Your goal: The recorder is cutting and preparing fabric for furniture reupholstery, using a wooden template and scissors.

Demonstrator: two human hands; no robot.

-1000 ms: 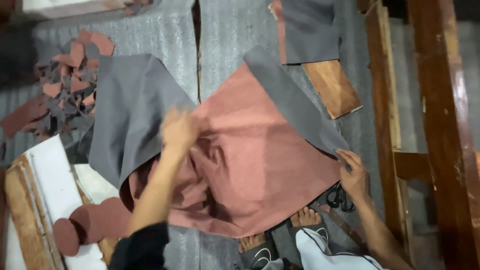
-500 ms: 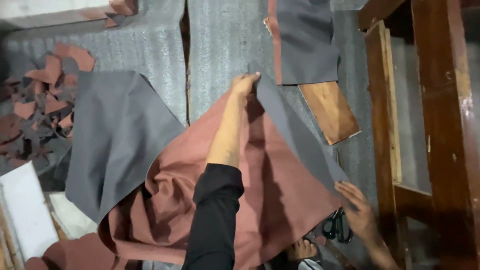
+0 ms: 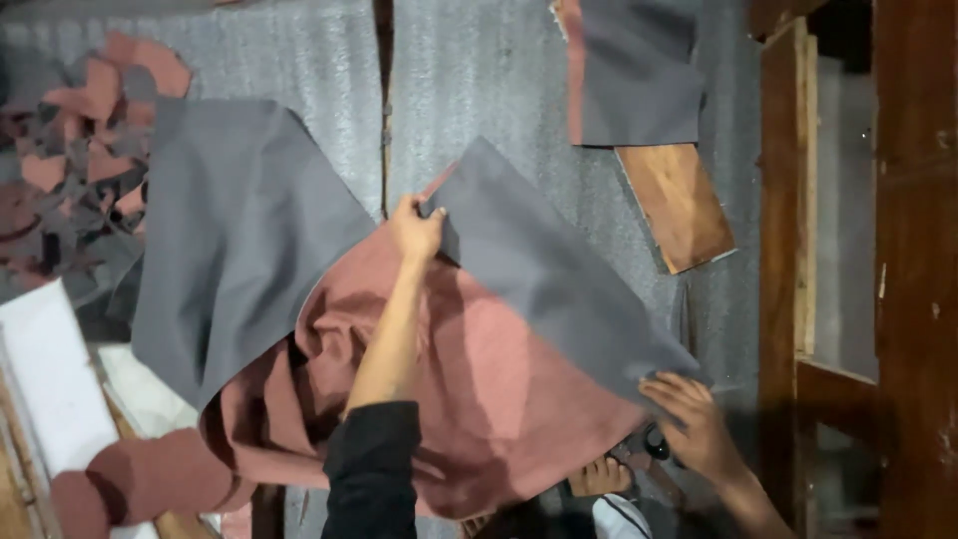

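Observation:
A large flexible sheet, reddish-brown (image 3: 499, 399) on one face and grey (image 3: 239, 230) on the other, lies crumpled on a grey ribbed floor covering. My left hand (image 3: 417, 232), arm in a black sleeve, pinches the sheet's far edge where a grey flap (image 3: 539, 269) is folded over the reddish face. My right hand (image 3: 689, 419) holds the flap's near right corner down against the floor. Bare toes (image 3: 599, 477) show just below the sheet.
A heap of reddish and grey offcuts (image 3: 70, 160) lies at the left. A white board (image 3: 50, 379) and round reddish pieces (image 3: 150, 474) sit at lower left. A second grey sheet (image 3: 639, 80) overlaps a wooden board (image 3: 679, 205). A dark wooden frame (image 3: 898, 279) stands at right.
My left hand went from the sheet's middle to its far edge, took hold and drew it back, so the grey flap now covers more of the reddish face. My right hand stayed on the corner.

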